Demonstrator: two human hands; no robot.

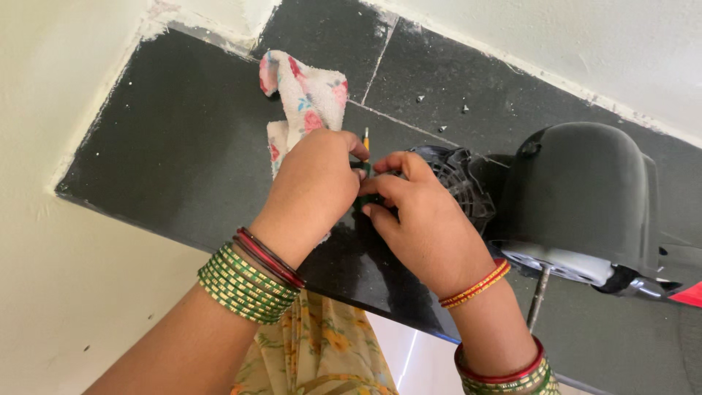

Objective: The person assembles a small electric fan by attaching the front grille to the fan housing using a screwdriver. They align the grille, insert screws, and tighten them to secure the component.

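My left hand (313,186) is closed around a thin green tool with a yellow tip (365,137), held upright above the dark stone shelf (168,146). My right hand (417,212) meets it from the right, fingers pinching the lower part of the same tool, and rests against a black ribbed plastic part (457,175). Both wrists carry green, red and gold bangles. What lies between the two hands is mostly hidden.
A floral white cloth (307,99) lies crumpled behind my left hand. A dark domed motor housing (581,194) with a metal shaft (539,296) sits at the right. Small crumbs dot the shelf. Pale walls border the shelf at left and behind.
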